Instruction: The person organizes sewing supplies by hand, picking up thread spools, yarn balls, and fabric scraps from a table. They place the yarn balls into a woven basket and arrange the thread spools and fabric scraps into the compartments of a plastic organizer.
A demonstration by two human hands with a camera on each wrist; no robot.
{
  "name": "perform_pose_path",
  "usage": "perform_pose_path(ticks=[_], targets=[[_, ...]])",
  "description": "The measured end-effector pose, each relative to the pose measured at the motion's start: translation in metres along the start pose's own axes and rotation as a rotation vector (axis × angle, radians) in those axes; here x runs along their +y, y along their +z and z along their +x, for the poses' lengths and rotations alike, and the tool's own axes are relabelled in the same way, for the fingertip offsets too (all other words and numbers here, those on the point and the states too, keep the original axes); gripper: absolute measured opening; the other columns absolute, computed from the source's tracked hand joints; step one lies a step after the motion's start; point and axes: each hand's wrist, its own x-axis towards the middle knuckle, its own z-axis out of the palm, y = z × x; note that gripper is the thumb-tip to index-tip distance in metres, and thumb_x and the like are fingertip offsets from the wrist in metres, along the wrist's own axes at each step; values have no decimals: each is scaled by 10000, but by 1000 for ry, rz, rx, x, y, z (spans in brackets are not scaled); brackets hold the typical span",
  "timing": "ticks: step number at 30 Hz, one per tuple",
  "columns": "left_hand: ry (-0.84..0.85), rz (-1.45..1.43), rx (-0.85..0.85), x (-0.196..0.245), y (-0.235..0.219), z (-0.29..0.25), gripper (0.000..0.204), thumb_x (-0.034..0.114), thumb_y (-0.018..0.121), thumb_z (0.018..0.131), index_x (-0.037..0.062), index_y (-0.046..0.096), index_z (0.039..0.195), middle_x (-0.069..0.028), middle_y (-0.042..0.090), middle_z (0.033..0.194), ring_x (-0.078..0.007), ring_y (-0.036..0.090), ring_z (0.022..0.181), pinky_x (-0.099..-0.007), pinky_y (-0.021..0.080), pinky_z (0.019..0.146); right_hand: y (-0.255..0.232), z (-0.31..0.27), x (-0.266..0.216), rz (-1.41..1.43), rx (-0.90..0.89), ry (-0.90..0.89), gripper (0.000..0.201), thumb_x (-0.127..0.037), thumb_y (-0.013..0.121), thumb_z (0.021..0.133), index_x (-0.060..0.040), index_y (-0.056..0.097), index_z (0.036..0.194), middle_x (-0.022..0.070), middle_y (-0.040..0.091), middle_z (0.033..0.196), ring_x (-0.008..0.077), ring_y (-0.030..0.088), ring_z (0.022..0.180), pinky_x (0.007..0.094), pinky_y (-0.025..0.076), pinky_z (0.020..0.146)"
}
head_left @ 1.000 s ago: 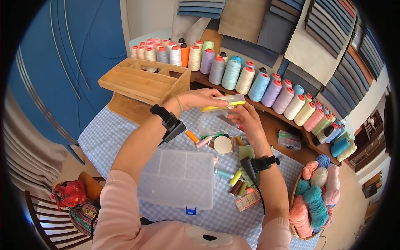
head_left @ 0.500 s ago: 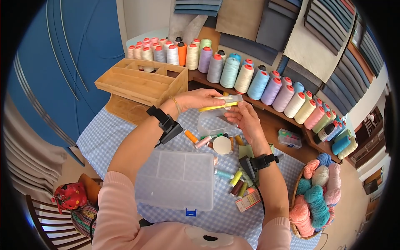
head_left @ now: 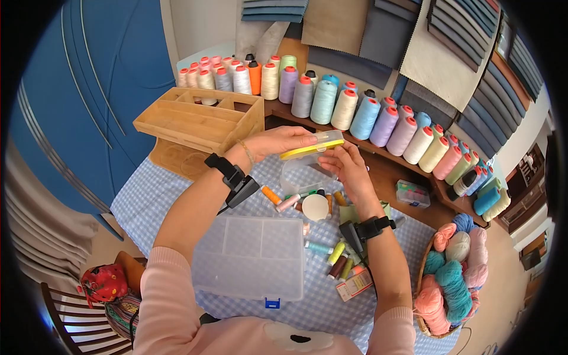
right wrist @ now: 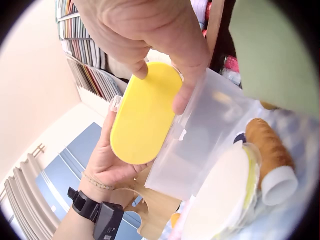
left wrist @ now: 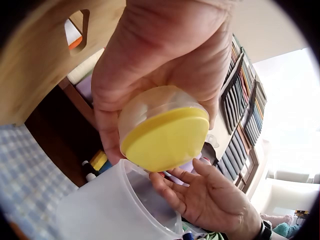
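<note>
My left hand [head_left: 275, 142] grips a small oval clear box with a yellow base [head_left: 312, 149], held tilted in the air. In the left wrist view the yellow face [left wrist: 167, 142] points toward the lower right. My right hand [right wrist: 150, 32] has its thumb and a finger on the near end of the yellow face [right wrist: 147, 117], pinching it. Just below stands a larger translucent container [head_left: 302, 177], open at the top in the left wrist view. Around it lie an orange spool [head_left: 271, 195], a pink spool [head_left: 288, 203] and a round white disc [head_left: 316, 207].
A flat compartment case [head_left: 248, 257] with a blue latch lies nearest my body. Several spools and a small card box [head_left: 355, 285] are right of it. A wooden organizer [head_left: 201, 121] stands back left, thread cones [head_left: 323, 102] line the back shelf, and a yarn basket [head_left: 421, 278] sits at right.
The yellow-based box has tilted slightly and shifted a little left in the head view. Both hands stay on it, and the head view has moved slightly.
</note>
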Motion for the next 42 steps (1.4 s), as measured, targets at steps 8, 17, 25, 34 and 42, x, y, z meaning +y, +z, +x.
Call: perform_pose_path(ticks=[8, 17, 25, 34, 42], targets=[[32, 51, 22, -5, 3, 3, 718, 611, 620, 915, 21, 583, 1322, -93, 616, 1214, -136, 563, 1119, -268, 450, 936, 3, -4, -8, 67, -16, 55, 433, -244, 542, 1007, 1, 389, 1330, 162, 568, 1152, 270, 650, 1052, 379, 540, 931], [36, 40, 14, -12, 4, 6, 689, 560, 624, 937, 4, 554, 1339, -105, 613, 1240, -140, 559, 1152, -267, 451, 958, -2, 10, 1, 99, -22, 64, 428, -146, 460, 954, 42, 436, 1337, 175, 603, 1215, 278, 626, 1118, 380, 508, 1007], [-89, -93, 17, -14, -4, 1, 632, 598, 556, 958, 92, 544, 1337, -108, 601, 1264, -202, 566, 1180, -370, 440, 1025, -7, -1, -7, 126, -38, 87, 476, -128, 501, 967, 54, 401, 1395, 143, 589, 1251, 229, 620, 1105, 369, 507, 969], [-163, -2, 75, -9, -3, 1, 703, 643, 587, 916, 98, 538, 1357, -109, 575, 1285, -227, 558, 1182, -366, 476, 970, -25, -4, -15, -178, 105, -98, 417, 55, 538, 924, 27, 504, 1339, 96, 655, 1119, 154, 631, 1009, 262, 495, 880], [-74, 224, 231, -36, -8, 17, 672, 524, 695, 878, -9, 589, 1275, -142, 675, 1185, -208, 633, 1085, -311, 495, 906, -55, -73, -104, -878, 433, -631, 437, 100, 446, 886, -57, 593, 1266, 135, 641, 1063, 236, 630, 969, 298, 475, 878]])
